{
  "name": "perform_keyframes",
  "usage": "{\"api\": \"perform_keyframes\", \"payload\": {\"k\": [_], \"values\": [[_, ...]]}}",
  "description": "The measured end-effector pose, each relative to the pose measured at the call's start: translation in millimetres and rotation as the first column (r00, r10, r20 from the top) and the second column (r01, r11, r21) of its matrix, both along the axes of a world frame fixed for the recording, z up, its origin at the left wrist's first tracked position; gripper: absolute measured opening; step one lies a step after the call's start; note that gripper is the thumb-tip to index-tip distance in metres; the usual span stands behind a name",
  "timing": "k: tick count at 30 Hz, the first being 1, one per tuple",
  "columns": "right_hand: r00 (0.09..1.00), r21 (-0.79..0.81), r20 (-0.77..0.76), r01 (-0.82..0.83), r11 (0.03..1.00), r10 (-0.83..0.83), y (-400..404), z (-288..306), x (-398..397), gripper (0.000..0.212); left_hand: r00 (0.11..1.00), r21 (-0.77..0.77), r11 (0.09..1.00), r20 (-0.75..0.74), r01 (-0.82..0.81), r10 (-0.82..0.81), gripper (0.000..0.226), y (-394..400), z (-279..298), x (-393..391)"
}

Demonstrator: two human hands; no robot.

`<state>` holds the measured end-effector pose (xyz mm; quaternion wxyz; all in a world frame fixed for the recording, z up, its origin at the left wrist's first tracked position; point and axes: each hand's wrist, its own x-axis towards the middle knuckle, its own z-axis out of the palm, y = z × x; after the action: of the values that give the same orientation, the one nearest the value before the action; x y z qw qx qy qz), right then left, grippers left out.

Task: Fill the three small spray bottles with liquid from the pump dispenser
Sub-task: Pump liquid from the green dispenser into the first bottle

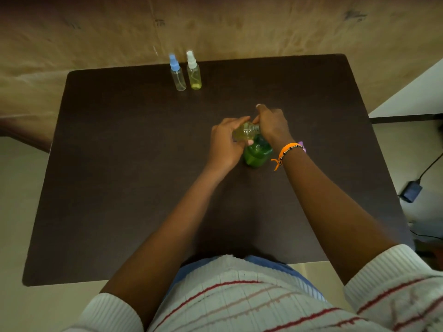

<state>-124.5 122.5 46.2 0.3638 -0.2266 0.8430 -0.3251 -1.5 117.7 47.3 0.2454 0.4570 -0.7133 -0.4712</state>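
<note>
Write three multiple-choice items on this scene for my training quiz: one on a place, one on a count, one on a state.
1. Where do the two capped spray bottles stand?
A. at the table's far edge
B. beside the person's body
C. on the floor

2. How many small bottles are in view?
A. one
B. three
C. five

3. What is the left hand doing?
A. resting flat on the table
B. hanging at the side
C. gripping a bottle

Key: 1 A, the blue-capped bottle and white-capped bottle stand side by side at the far edge of the table. 2 B, those two plus the held bottle. 3 C, the left hand curls round that tilted bottle above the green dispenser.
</note>
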Motion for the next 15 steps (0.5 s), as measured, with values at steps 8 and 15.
{"api": "perform_keyframes", "payload": {"k": [8, 15], "values": [[0.999, -0.013, 0.038, -0.031, 0.999, 0.032, -6.4, -3.2, -5.9, 0.047, 1.000, -0.019, 1.000, -0.005, -0.002, 0.001, 0.056, -1.5, 4.3, -0.5], [0.999, -0.010, 0.004, -0.036, 0.999, 0.036, -4.7, -10.8, -9.0, 0.058, 1.000, -0.039, 0.999, 0.019, 0.000, 0.001, 0.055, 1.3, 1.2, 0.4]]}}
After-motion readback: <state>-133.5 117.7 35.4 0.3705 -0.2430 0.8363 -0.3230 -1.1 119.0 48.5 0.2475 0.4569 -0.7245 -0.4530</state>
